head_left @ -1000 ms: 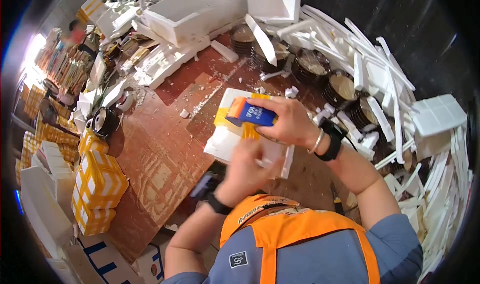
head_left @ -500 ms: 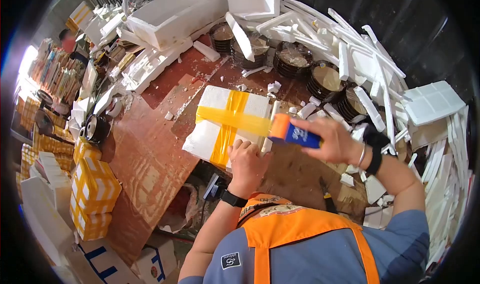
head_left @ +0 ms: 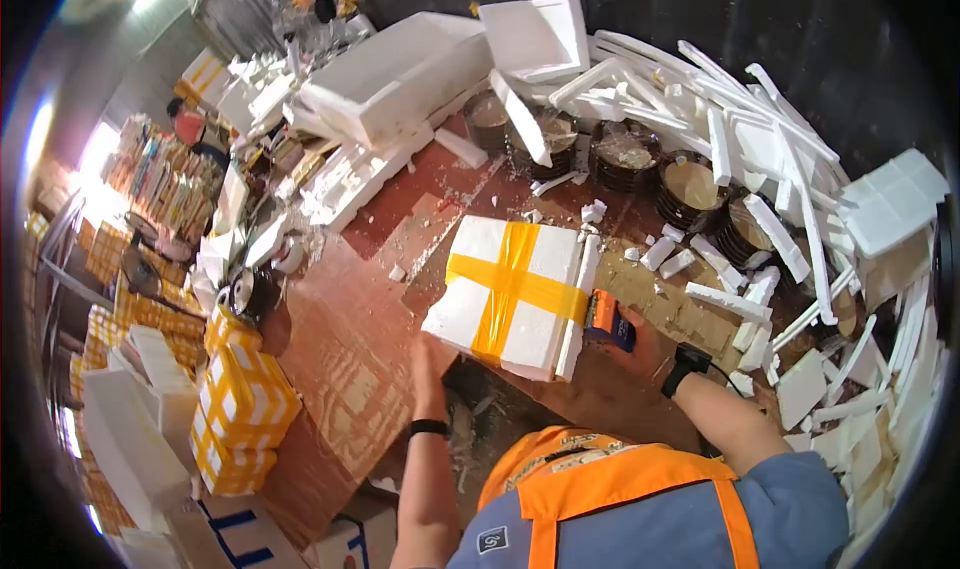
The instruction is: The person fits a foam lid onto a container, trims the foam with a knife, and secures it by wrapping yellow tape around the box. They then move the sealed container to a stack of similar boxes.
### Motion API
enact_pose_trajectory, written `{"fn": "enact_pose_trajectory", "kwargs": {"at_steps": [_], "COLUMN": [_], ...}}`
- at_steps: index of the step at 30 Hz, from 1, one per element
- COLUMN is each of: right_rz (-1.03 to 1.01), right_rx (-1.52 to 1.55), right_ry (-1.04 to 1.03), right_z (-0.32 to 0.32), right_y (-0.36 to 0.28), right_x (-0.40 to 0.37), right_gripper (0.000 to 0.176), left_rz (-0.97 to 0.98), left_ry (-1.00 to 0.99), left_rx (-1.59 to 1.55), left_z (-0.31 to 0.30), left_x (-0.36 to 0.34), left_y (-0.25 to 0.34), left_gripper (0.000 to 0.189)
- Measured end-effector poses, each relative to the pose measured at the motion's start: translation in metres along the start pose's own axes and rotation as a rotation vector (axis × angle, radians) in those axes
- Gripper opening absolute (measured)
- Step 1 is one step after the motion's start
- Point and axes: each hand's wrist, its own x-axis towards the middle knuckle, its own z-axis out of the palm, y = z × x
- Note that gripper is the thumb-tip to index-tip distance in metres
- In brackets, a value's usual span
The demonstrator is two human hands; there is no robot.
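Observation:
A white foam box (head_left: 505, 294) sits in front of me, with yellow tape crossing its top in both directions. My right hand (head_left: 645, 349) is closed on an orange and blue tape dispenser (head_left: 608, 321), which is against the box's right side where the yellow strip runs down. Long foam strips (head_left: 580, 309) line that same side. My left hand (head_left: 430, 369) is at the box's near left corner, fingers stretched out and partly hidden, holding nothing I can see.
Stacks of dark round pans (head_left: 625, 154) line the back of the table (head_left: 340, 339), with foam scraps (head_left: 680, 259) around them. A large open foam box (head_left: 400, 79) stands behind. Taped yellow-and-white boxes (head_left: 245, 399) are piled at left. A person (head_left: 195, 129) is far back left.
My right hand has brought the dispenser down from over the top to the box's right side, laying the tape across. My left hand has gone from the near edge to the left corner.

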Motion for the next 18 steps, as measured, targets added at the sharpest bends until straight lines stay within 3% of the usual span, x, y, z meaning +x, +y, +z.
{"fn": "enact_pose_trajectory", "kwargs": {"at_steps": [1,3,4,7,8,9,11,12,13,14,17,18], "right_rz": [-0.009,0.071,0.14,0.135,0.157,0.186,0.433,0.626,0.815,0.892,0.898,0.906], "right_rx": [0.0,-0.003,0.008,0.16,0.179,0.202,0.502,0.58,0.657,0.716,0.835,0.773], "right_ry": [0.014,0.008,-0.034,0.164,0.23,0.302,0.225,0.199,0.174,0.311,0.288,0.308], "right_z": [-0.005,-0.013,-0.018,-0.023,-0.024,-0.024,-0.034,-0.033,-0.025,-0.007,-0.012,-0.018], "right_y": [-0.007,-0.028,-0.038,-0.061,-0.052,-0.039,-0.015,0.009,0.042,0.086,0.087,0.063], "right_x": [0.005,0.011,0.016,0.059,0.073,0.088,0.119,0.12,0.115,0.1,0.058,0.044], "right_gripper": [0.081,0.078,0.075,0.066,0.06,0.055,0.053,0.054,0.056,0.062,0.066,0.063], "left_rz": [-0.019,0.03,-0.051,0.058,-0.048,0.103,0.374,0.372,0.533,0.704,0.568,0.696], "left_ry": [-0.147,0.021,-0.039,-0.216,-0.257,-0.374,-0.242,-0.272,-0.324,-0.379,-0.396,-0.394], "left_rx": [0.072,-0.04,-0.031,0.019,-0.132,0.142,0.616,0.643,0.884,1.117,1.224,1.235], "left_z": [0.01,0.036,0.028,0.041,0.054,0.029,0.061,0.067,0.075,0.085,0.109,0.114], "left_x": [0.008,0.018,0.028,0.028,0.014,0.043,0.019,0.016,0.015,0.016,0.013,0.019], "left_y": [-0.017,-0.046,-0.047,0.021,0.057,0.058,0.098,0.099,0.099,0.099,0.097,0.096], "left_gripper": [0.073,0.076,0.078,0.069,0.065,0.064,0.072,0.072,0.078,0.084,0.087,0.088]}}
